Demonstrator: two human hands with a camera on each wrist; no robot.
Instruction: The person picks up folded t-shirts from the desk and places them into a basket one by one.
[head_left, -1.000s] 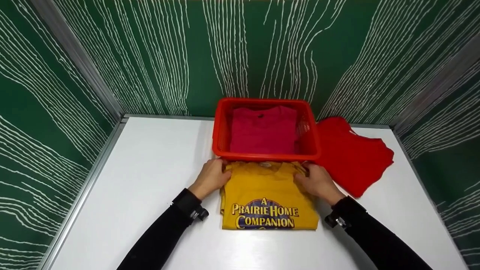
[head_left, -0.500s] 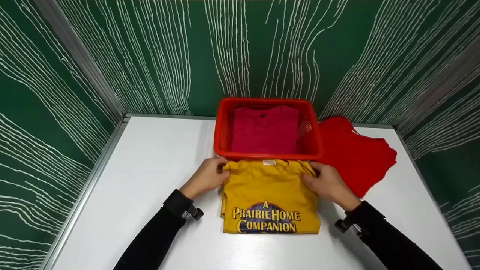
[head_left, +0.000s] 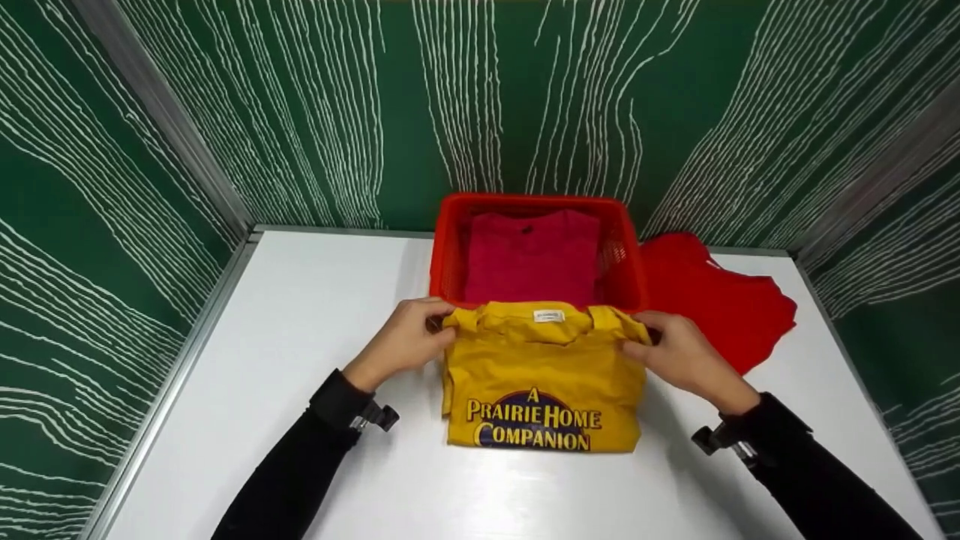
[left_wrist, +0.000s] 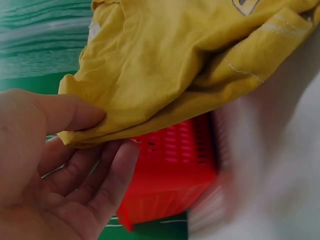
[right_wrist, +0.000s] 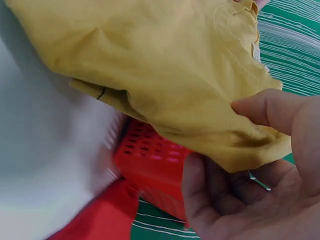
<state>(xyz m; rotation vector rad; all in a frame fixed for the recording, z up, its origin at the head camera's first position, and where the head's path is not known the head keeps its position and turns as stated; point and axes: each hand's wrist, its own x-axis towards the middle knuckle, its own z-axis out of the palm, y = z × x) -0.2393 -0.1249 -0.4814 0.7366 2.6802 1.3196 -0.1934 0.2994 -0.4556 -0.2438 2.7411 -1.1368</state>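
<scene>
A folded yellow T-shirt with "A Prairie Home Companion" print hangs between my hands, collar and white label at the far edge. My left hand pinches its far left corner; in the left wrist view the thumb lies on top and the fingers underneath. At the far right corner my right hand pinches the cloth likewise, as the right wrist view shows with the thumb above. The shirt's collar edge overlaps the front rim of a red plastic basket. Inside the basket lies a folded magenta T-shirt.
A red garment lies on the white table right of the basket, partly behind my right hand. Green walls with white line patterns enclose the table at the back and sides.
Both hands, pinching the yellow T-shirt's corners, have lifted its far edge up over the basket's front rim and moved slightly apart. The white label has come into view.
</scene>
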